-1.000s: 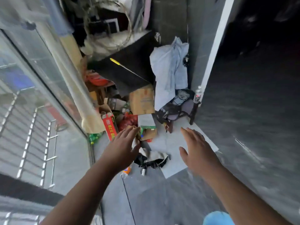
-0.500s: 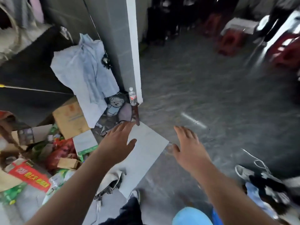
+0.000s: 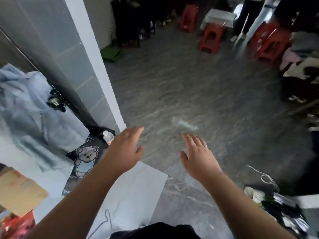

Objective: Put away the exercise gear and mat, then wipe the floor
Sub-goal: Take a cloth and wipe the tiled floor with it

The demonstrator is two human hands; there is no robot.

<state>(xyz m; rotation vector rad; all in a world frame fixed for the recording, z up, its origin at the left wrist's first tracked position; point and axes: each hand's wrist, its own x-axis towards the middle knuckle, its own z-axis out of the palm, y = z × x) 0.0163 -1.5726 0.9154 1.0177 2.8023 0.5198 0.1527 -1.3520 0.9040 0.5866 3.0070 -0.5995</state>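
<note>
My left hand (image 3: 124, 150) and my right hand (image 3: 198, 156) are stretched out in front of me, palms down, fingers apart, holding nothing. Below them lies the grey marbled floor (image 3: 189, 94). A pale patch (image 3: 184, 125) shows on the floor just beyond my right fingertips. No mat or exercise gear can be made out in the head view; the picture is blurred by motion.
A grey pillar with a white edge (image 3: 96, 66) stands at left. Beside it are a light blue cloth (image 3: 34, 114), a water bottle (image 3: 108, 136), a bear-print fabric (image 3: 86, 157) and a cardboard box (image 3: 19, 192). Red stools (image 3: 211, 37) and people's legs (image 3: 245, 16) are far back. Shoes and clutter (image 3: 276, 209) lie at lower right.
My view has swung to the right, from the cluttered corner by the window to the open room. Both hands stay out in front, open and holding nothing.
</note>
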